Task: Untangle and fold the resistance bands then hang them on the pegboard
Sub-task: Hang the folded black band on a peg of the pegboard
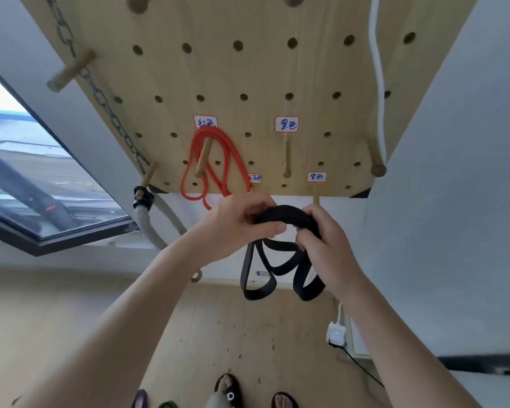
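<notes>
A black resistance band (286, 217) is bunched into folded loops that hang below my hands in front of the wooden pegboard (218, 75). My left hand (242, 223) grips the left end of the bundle from above. My right hand (321, 242) grips its right end, fingers curled round the band. A red band (218, 160) hangs looped on a wooden peg (204, 157) under a white label. A bare peg (287, 156) sticks out under another white label (287, 123), just above the black band.
A metal chain (100, 95) and a grey rope (147, 222) hang at the board's left edge, a white cord (379, 83) at its right. A window (36, 187) is to the left. Purple (140, 399) and green (168, 404) bands lie on the floor by my feet.
</notes>
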`<action>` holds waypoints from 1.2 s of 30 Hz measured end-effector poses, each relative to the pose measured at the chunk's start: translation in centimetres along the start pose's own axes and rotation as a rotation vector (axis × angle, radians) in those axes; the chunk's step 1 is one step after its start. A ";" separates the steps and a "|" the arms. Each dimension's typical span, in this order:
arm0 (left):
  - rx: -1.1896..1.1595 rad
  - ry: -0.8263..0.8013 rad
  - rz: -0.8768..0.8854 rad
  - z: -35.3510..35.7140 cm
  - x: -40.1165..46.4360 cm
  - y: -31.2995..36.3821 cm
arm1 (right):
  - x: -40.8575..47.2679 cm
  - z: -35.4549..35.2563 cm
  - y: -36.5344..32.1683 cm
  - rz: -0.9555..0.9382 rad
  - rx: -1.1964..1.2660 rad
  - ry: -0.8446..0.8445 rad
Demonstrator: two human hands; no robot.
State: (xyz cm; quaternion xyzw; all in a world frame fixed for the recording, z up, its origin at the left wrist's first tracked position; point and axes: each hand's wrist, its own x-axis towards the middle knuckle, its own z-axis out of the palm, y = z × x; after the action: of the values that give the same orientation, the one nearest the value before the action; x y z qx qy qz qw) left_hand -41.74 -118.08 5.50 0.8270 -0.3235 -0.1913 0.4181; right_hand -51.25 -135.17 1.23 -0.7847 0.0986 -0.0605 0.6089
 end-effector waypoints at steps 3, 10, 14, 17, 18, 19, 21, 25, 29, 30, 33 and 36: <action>0.002 0.036 0.033 -1.2 1.6 -0.2 | 1.7 -0.5 -1.4 0.034 0.126 0.016; 0.004 -0.049 0.090 -5.1 5.7 -0.8 | 6.2 -0.2 -3.1 0.124 0.252 0.215; 0.013 -0.118 0.142 -6.3 8.5 -1.1 | 8.2 0.0 -3.9 0.124 0.291 0.340; 0.006 -0.130 0.225 -7.1 10.2 -0.9 | 9.4 0.0 -4.0 0.130 0.313 0.393; 0.008 -0.131 0.243 -7.2 10.9 -0.9 | 9.7 -0.1 -3.9 0.125 0.318 0.405; 0.013 -0.123 0.251 -7.2 11.3 -0.9 | 10.1 -0.1 -3.9 0.119 0.320 0.413; 0.015 -0.121 0.243 -6.9 12.3 -1.3 | 10.9 -0.2 -3.6 0.118 0.310 0.432; 0.035 -0.094 0.198 -5.6 14.2 -2.9 | 12.8 -0.2 -2.6 0.165 0.287 0.446; -0.011 0.000 0.145 -4.4 15.1 -4.0 | 14.6 -0.2 -1.7 0.209 0.214 0.405; 0.006 0.030 0.148 -4.1 15.2 -4.1 | 14.9 -0.3 -1.5 0.210 0.197 0.405; 0.029 0.123 0.148 -3.6 15.1 -4.3 | 15.7 -0.6 -1.0 0.200 0.175 0.414; 0.090 0.161 0.187 -2.9 14.8 -4.5 | 16.2 -0.8 -0.7 0.176 0.165 0.407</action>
State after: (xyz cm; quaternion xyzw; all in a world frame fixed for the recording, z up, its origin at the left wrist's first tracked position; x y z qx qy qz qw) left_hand -27.73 -124.76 2.79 0.8238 -0.3729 -0.0700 0.4211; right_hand -35.65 -139.46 1.65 -0.6922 0.2821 -0.1718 0.6417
